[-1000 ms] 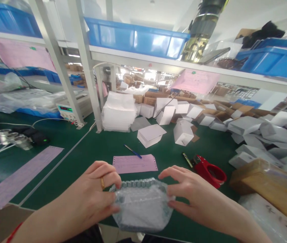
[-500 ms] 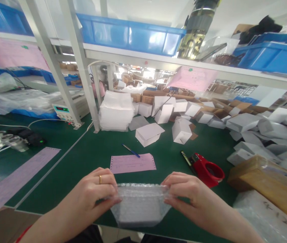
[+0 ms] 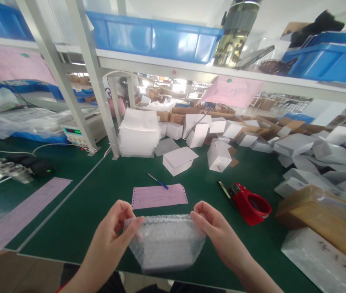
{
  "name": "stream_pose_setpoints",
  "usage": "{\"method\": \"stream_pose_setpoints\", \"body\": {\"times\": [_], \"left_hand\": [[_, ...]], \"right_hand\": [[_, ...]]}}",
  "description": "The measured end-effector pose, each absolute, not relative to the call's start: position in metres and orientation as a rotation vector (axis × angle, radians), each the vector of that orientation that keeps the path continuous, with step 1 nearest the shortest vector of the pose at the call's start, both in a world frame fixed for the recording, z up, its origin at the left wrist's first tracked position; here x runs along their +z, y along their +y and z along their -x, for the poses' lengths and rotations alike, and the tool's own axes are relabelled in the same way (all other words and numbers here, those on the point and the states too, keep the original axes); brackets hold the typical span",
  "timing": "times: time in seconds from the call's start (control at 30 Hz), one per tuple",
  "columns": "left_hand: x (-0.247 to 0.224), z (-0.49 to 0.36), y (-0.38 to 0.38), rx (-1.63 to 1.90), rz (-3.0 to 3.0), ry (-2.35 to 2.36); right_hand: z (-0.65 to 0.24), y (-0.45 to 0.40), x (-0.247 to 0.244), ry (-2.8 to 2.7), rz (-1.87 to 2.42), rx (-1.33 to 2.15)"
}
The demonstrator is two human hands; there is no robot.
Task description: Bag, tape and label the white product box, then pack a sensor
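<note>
Packet (image 3: 166,248) sits between your hands, over the near edge of the desk (image 3: 99,195), long side running left to right. Your left hand (image 3: 114,228) pinches its far left corner, your right hand (image 3: 218,230) the far right, so neither is nearer. Its underside seems hidden; contact below is unclear.

Both hands (image 3: 113,232) pinch the upper corners of a bubble-wrap bag (image 3: 167,244)
</note>
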State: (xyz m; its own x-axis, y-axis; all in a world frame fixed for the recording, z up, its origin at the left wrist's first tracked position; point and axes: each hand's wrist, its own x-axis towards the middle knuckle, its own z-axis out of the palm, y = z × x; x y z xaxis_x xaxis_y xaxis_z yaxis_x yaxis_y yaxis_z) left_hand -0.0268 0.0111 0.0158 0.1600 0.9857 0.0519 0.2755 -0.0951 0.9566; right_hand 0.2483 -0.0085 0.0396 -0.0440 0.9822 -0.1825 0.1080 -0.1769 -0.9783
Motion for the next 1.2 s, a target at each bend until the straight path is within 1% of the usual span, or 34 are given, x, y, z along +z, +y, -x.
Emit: {"method": "stream_pose_setpoints", "body": {"times": [0.1,0.23,0.33,0.43,0.5,0.6,0.7,0.83,0.97,1.03,1.1,1.17,1.2], "left_hand": [[0.006,0.032,0.007,0.994,-1.526,1.296],[0.002,0.035,0.0,0.877,-1.668,1.221],[0.006,0.031,-0.004,0.885,-1.578,1.168],[0.005,0.024,-0.004,0.967,-1.375,1.246],[0.002,0.019,-0.001,1.014,-1.279,1.295],[-0.001,0.012,0.004,1.057,-1.217,1.329],[0.001,0.008,0.007,1.035,-1.219,1.352],[0.008,0.011,0.008,0.997,-1.312,1.347],[0.017,0.022,0.01,0.923,-1.642,1.277],[0.022,0.027,0.012,0.927,-1.802,1.144],[0.027,0.029,0.012,0.926,-1.883,1.009],[0.03,0.028,0.013,0.908,-1.858,1.002],[0.031,0.028,0.013,0.89,-1.806,1.043]], "right_hand": [[-0.257,-0.012,0.041,-1.304,1.366,1.37],[-0.261,-0.02,0.038,-1.437,1.256,1.466],[-0.252,-0.025,0.034,-1.337,1.256,1.402],[-0.243,-0.024,0.027,-1.183,1.325,1.381],[-0.24,-0.019,0.022,-1.13,1.382,1.307],[-0.238,-0.011,0.016,-1.16,1.445,1.17],[-0.238,-0.007,0.016,-1.196,1.51,1.136],[-0.239,-0.005,0.018,-1.204,1.563,1.23],[-0.242,-0.005,0.019,-1.276,1.518,1.284],[-0.246,-0.006,0.022,-1.403,1.532,1.213],[-0.251,-0.009,0.029,-1.585,1.509,1.068],[-0.258,-0.011,0.036,-1.717,1.427,0.985],[-0.261,-0.012,0.039,-1.751,1.379,0.998]]}}
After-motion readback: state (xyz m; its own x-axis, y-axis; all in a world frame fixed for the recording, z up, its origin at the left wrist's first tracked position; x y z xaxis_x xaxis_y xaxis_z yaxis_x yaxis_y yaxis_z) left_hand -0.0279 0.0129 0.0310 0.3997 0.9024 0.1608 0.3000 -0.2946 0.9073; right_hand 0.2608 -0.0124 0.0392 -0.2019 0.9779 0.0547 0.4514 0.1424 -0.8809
